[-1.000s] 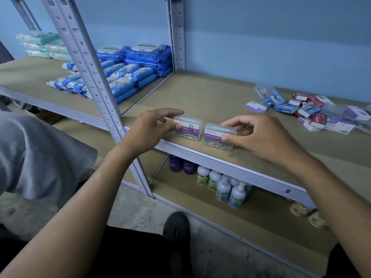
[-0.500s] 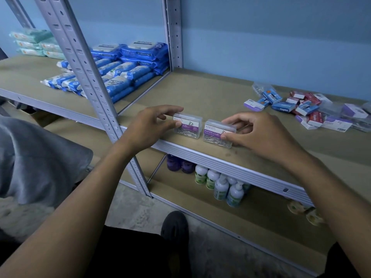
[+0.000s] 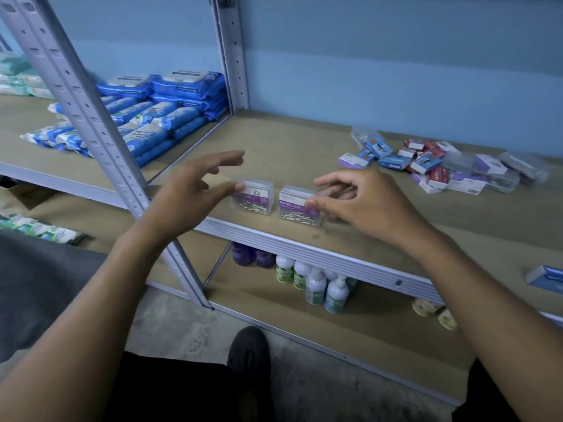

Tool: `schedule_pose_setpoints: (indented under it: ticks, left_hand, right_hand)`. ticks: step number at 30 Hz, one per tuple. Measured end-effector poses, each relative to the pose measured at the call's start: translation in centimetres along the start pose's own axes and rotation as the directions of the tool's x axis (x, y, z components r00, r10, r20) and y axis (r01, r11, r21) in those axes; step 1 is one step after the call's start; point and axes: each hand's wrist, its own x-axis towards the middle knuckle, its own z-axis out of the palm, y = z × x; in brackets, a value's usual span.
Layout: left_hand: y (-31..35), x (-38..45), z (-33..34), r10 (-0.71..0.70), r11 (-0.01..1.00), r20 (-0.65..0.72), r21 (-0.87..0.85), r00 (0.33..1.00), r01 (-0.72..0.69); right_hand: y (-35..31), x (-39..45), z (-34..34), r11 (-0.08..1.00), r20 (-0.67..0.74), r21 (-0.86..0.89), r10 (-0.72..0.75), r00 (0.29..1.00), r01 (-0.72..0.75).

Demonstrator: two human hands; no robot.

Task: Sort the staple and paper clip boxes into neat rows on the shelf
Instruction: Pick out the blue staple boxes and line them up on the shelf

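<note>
Two clear paper clip boxes with purple labels stand side by side near the front edge of the brown shelf (image 3: 298,153). My left hand (image 3: 195,193) hovers beside the left paper clip box (image 3: 253,197) with its fingers spread and lifted; only the thumb tip is at the box's left edge. My right hand (image 3: 359,205) pinches the right end of the right paper clip box (image 3: 297,207), thumb on the front label and index finger behind it. A loose heap of staple and clip boxes (image 3: 438,169), blue, red, purple and clear, lies at the back right.
A grey metal upright (image 3: 91,123) stands just left of my left arm. Blue wipe packs (image 3: 158,117) fill the neighbouring shelf. Bottles (image 3: 316,284) and tape rolls (image 3: 423,306) sit on the lower shelf. A blue box (image 3: 545,277) lies at the far right edge.
My left hand has let go of the left box and its fingers have opened and risen. My right hand's fingers have loosened but stay on the right box. Both boxes stay in place.
</note>
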Motion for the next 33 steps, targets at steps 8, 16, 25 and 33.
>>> schedule_pose_setpoints:
  ticks: [8,16,25,33]
  left_hand:
    - [6.5,1.9,3.1,0.204,0.979,-0.046,0.009,0.978,-0.204]
    - [11.9,5.1,8.6,0.317,0.948,-0.016,-0.009,0.948,-0.317]
    - [14.4,7.6,14.1,0.310,0.950,0.087,0.017,0.947,-0.313]
    - [14.8,9.9,18.4,0.175,0.969,0.122,0.156,0.977,-0.193]
  right_hand:
    - [1.9,-1.4,-3.5,0.997,-0.062,0.032,0.076,0.995,-0.074]
    - [4.6,-4.4,-8.8,0.983,-0.122,-0.034,0.174,0.977,-0.179]
    - [7.2,-6.4,-12.8,0.972,-0.171,-0.038,0.221,0.960,-0.230]
    - [8.8,-3.8,-13.1,0.963,-0.245,-0.124,0.204,0.948,-0.240]
